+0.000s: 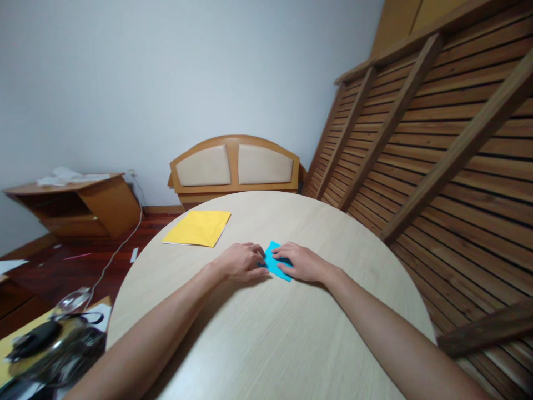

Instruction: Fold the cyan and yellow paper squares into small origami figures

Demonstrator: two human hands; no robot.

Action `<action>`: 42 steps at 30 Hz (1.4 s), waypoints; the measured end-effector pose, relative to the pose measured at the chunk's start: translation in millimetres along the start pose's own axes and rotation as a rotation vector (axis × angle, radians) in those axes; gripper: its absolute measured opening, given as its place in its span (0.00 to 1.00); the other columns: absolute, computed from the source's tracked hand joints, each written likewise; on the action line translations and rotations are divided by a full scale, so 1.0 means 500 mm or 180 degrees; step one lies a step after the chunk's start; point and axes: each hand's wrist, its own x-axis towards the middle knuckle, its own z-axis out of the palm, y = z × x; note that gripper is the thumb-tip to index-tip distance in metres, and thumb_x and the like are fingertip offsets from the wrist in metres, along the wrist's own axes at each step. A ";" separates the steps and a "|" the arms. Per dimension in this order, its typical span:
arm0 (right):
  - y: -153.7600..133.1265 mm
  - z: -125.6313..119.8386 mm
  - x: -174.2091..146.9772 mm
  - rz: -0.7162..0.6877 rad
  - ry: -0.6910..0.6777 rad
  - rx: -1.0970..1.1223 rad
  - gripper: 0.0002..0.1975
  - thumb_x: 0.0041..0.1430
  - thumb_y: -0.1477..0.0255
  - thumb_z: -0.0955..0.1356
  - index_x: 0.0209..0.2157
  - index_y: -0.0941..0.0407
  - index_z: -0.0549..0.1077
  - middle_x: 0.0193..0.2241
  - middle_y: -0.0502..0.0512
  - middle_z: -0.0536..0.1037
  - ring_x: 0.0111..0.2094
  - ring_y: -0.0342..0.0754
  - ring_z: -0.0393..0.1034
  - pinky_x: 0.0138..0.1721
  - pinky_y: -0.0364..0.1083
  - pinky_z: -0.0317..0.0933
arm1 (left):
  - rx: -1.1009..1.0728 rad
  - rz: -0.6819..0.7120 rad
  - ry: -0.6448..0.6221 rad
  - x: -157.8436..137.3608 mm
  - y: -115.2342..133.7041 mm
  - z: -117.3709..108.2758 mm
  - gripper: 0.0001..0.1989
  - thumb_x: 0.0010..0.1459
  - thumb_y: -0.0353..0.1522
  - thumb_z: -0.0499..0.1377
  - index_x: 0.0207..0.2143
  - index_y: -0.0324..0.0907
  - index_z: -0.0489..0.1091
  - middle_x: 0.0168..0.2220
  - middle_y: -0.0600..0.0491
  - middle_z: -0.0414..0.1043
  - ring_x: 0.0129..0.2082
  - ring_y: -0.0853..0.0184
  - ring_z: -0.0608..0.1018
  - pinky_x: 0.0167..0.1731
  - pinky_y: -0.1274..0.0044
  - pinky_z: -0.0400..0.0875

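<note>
A small piece of blue paper (272, 265) with straight edges lies on the round table (266, 344), between my two hands. My left hand (244, 261) is at the paper's left edge, its fingers curled over that edge and the thumb stretched along the near side; the fingers hide part of the paper. On the right side of the sheet rests my right hand (302, 261), palm down, fingers apart and fingertips touching the paper. Whether the paper is folded underneath cannot be made out.
A yellow paper packet (197, 228) lies at the table's far left. Wooden slatted panels (416, 128) lean along the right side. A headboard (235, 164) stands behind the table. At lower left is a cluttered surface with dark bags (54, 344); a cabinet (83, 203) stands beyond.
</note>
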 end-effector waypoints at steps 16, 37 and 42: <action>-0.003 -0.003 -0.002 0.0039 -0.0022 0.0039 0.17 0.62 0.69 0.66 0.51 0.55 0.75 0.52 0.58 0.76 0.54 0.54 0.66 0.58 0.53 0.59 | -0.0033 0.0126 0.0013 -0.004 -0.001 -0.016 0.15 0.61 0.36 0.52 0.26 0.42 0.74 0.41 0.50 0.79 0.38 0.63 0.79 0.35 0.75 0.70; 0.015 0.031 0.012 0.0740 -0.0125 -0.0019 0.30 0.61 0.61 0.65 0.63 0.52 0.62 0.63 0.58 0.63 0.64 0.60 0.51 0.62 0.60 0.46 | 0.0105 0.0008 0.0040 0.008 0.011 0.014 0.15 0.62 0.39 0.52 0.45 0.47 0.74 0.39 0.49 0.71 0.38 0.61 0.75 0.37 0.72 0.71; 0.018 0.033 0.015 0.0734 -0.0123 -0.0047 0.31 0.60 0.61 0.66 0.63 0.53 0.62 0.63 0.59 0.63 0.64 0.60 0.51 0.62 0.60 0.46 | 0.0106 -0.0068 0.0098 0.015 0.022 0.015 0.15 0.61 0.39 0.53 0.46 0.46 0.74 0.38 0.48 0.70 0.40 0.60 0.74 0.39 0.71 0.71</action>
